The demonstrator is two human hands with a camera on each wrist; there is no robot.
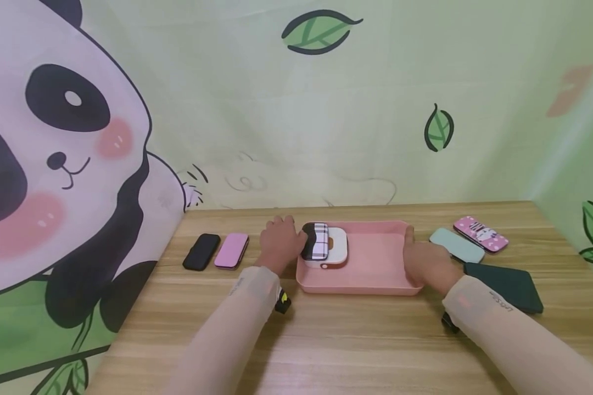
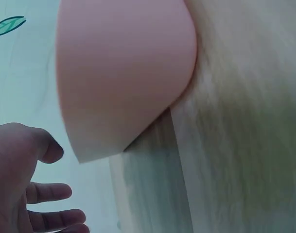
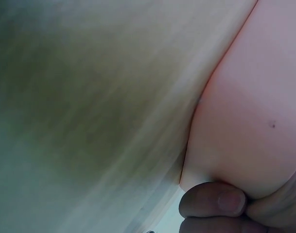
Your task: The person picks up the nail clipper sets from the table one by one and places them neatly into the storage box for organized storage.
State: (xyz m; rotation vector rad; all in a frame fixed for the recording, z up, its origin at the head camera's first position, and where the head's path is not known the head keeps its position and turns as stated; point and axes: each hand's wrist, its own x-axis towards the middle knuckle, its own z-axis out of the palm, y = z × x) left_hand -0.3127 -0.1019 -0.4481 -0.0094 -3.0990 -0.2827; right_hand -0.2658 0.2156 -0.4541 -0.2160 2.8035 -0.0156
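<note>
A shallow pink tray (image 1: 382, 263) stands on the table between both hands. At its left end, a flat black-and-white plaid case (image 1: 317, 241) overlaps a white case (image 1: 340, 246) with a brown mark. My left hand (image 1: 283, 241) is at the tray's left side, thumb by the plaid case. In the left wrist view its fingers (image 2: 48, 192) are loosely extended, beside the tray wall with a gap. My right hand (image 1: 427, 262) grips the tray's right side; in the right wrist view, curled fingers (image 3: 211, 200) press against its wall.
To the left lie a black case (image 1: 201, 252) and a pink case (image 1: 231, 251). On the right are a mint case (image 1: 457, 245), a pink dotted case (image 1: 481, 234) and a dark green flat item (image 1: 511, 288), partly behind the right forearm. A printed cloth (image 1: 365, 137) hangs behind the table.
</note>
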